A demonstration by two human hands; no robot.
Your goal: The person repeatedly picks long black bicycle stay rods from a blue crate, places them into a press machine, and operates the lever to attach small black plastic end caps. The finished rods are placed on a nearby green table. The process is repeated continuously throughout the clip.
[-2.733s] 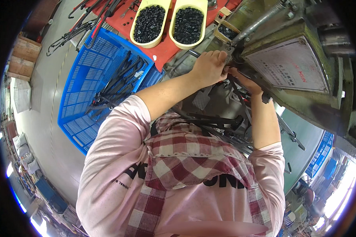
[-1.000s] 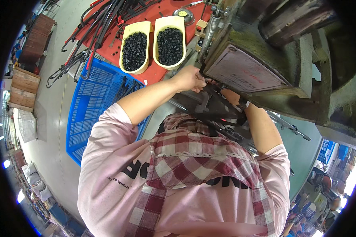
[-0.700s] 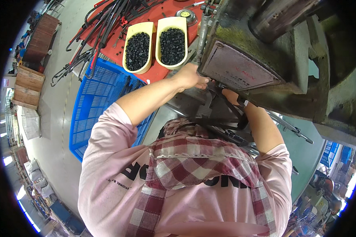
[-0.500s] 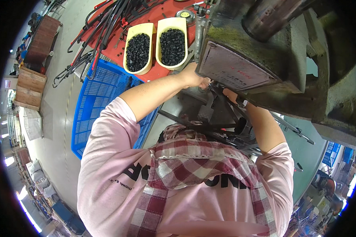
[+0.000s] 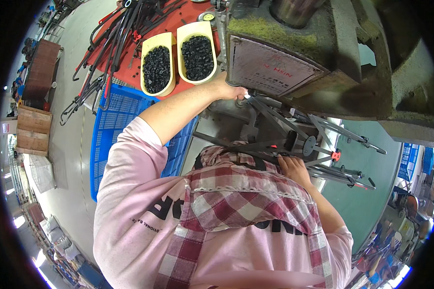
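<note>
A dark metal frame [image 5: 309, 146] is spanning between checked apron [image 5: 246, 183] and machine [image 5: 277, 66].
The left hand [image 5: 231, 90] is putting its thumb to one end, perhaps guiding it; I cannot tell the hidden fingers' grip. The right hand [image 5: 295, 168] is resting lower, fingers loosely spread, apparently steadying it.

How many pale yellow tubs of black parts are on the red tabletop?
2. The left tub and the right tub stand side by side on the red tabletop, left of the machine. Others may be hidden behind it.
</note>
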